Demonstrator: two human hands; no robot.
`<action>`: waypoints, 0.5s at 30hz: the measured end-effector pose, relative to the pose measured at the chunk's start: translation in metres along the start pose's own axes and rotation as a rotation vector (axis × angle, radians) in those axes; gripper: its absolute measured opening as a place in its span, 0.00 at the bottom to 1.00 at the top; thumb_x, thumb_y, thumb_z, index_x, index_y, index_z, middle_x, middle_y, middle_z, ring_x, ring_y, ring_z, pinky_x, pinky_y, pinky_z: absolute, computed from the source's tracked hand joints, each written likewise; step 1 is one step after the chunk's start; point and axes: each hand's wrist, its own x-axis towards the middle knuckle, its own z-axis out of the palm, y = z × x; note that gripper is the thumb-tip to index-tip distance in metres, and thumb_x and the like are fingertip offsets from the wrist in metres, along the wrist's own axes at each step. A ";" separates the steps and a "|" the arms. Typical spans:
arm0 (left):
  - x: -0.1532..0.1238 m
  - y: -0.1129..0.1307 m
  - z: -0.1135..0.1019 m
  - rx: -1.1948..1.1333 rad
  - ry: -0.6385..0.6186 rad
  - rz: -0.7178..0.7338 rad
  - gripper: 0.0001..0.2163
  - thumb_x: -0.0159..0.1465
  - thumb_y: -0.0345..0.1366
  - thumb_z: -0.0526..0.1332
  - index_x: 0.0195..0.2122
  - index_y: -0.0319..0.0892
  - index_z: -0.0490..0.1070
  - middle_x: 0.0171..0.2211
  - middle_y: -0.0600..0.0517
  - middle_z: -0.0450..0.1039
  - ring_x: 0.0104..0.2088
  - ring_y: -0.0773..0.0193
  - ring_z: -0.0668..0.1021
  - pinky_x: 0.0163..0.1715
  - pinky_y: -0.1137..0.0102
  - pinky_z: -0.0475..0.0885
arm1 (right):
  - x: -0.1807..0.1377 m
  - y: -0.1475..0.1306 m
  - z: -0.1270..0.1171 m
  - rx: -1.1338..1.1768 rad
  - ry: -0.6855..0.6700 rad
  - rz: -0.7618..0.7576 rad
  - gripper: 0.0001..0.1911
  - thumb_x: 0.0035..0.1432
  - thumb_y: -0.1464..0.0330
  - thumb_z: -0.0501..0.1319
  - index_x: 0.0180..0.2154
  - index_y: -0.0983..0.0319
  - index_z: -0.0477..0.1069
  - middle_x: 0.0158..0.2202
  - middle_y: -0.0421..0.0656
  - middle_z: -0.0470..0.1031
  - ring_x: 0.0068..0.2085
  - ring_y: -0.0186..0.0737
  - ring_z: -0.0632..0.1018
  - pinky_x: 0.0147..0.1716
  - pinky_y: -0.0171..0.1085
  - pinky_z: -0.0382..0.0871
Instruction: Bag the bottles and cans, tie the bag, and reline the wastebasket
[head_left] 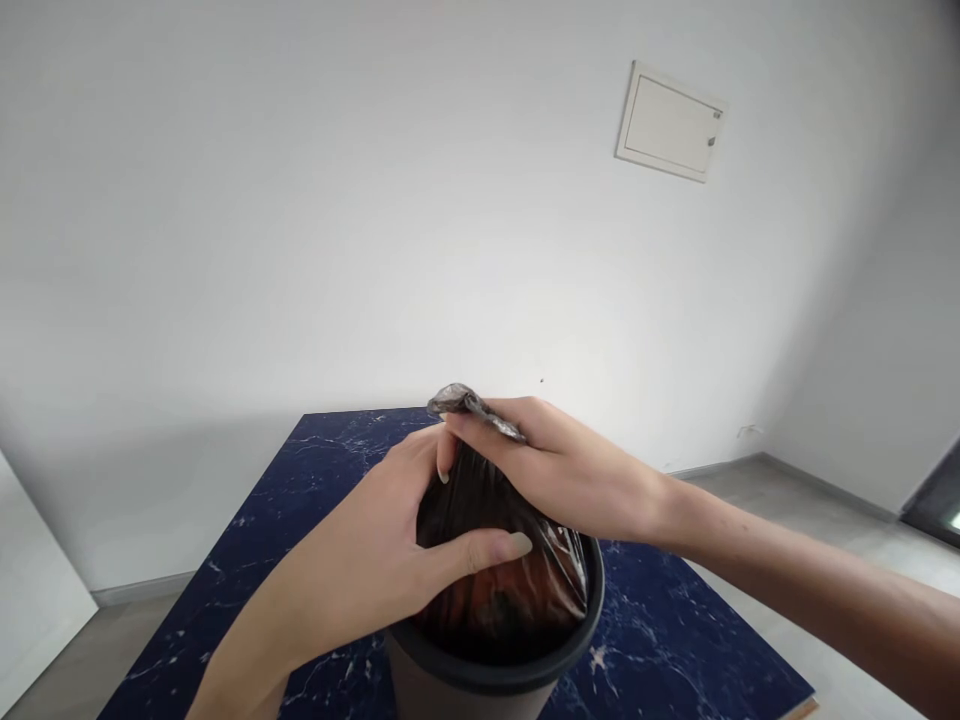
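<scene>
A dark, see-through trash bag (495, 580) bulges up out of a round trash bin (514, 675) with a dark rim and a greyish body. The bag's neck is gathered above the bin, and its crumpled end sticks up. My right hand (551, 455) is closed around this neck, coming in from the right. Just below, my left hand (390, 535) wraps the bag's upper part from the left. Its thumb lies across the front of the film, and most of its other fingers are hidden behind the bag. Something reddish-brown shows dimly through the film.
Beneath the bin is a table (292, 500) with a dark blue marbled top. Behind it rises a white wall (360, 220) with a small panel door (669, 122). A white flat-sided piece (37, 590) stands at the left, and grey floor (814, 530) shows at the right.
</scene>
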 end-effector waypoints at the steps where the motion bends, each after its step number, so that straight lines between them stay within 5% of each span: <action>1: 0.000 0.004 0.001 -0.039 -0.033 0.005 0.33 0.64 0.62 0.71 0.66 0.57 0.69 0.59 0.50 0.80 0.57 0.42 0.83 0.54 0.54 0.82 | 0.000 -0.002 -0.001 0.006 0.018 0.007 0.14 0.75 0.72 0.55 0.36 0.58 0.75 0.35 0.36 0.78 0.37 0.33 0.77 0.41 0.34 0.70; 4: 0.000 0.001 0.005 -0.094 -0.016 0.023 0.44 0.65 0.59 0.72 0.77 0.64 0.53 0.71 0.50 0.71 0.65 0.39 0.79 0.54 0.54 0.84 | 0.001 -0.007 -0.008 -0.004 0.109 0.049 0.15 0.78 0.65 0.56 0.37 0.58 0.75 0.32 0.35 0.75 0.31 0.32 0.73 0.32 0.34 0.67; 8: -0.011 -0.013 0.010 0.066 0.296 0.063 0.55 0.65 0.63 0.70 0.81 0.70 0.30 0.84 0.55 0.39 0.79 0.32 0.57 0.66 0.41 0.75 | 0.005 -0.007 -0.016 0.015 0.292 0.049 0.21 0.79 0.54 0.57 0.34 0.58 0.73 0.26 0.34 0.68 0.26 0.31 0.68 0.25 0.34 0.62; 11: -0.027 -0.010 0.010 0.175 0.476 0.157 0.53 0.64 0.68 0.68 0.81 0.70 0.35 0.83 0.56 0.40 0.80 0.31 0.52 0.70 0.35 0.67 | 0.006 -0.003 -0.019 0.023 0.394 0.042 0.21 0.77 0.53 0.59 0.34 0.58 0.74 0.26 0.34 0.69 0.27 0.30 0.68 0.26 0.33 0.62; 15: -0.050 0.009 0.009 0.275 0.466 0.304 0.41 0.64 0.62 0.70 0.75 0.61 0.59 0.74 0.47 0.62 0.68 0.35 0.74 0.59 0.50 0.81 | 0.005 0.001 -0.015 -0.023 0.433 0.016 0.19 0.78 0.57 0.58 0.34 0.59 0.73 0.24 0.34 0.66 0.25 0.30 0.65 0.24 0.34 0.58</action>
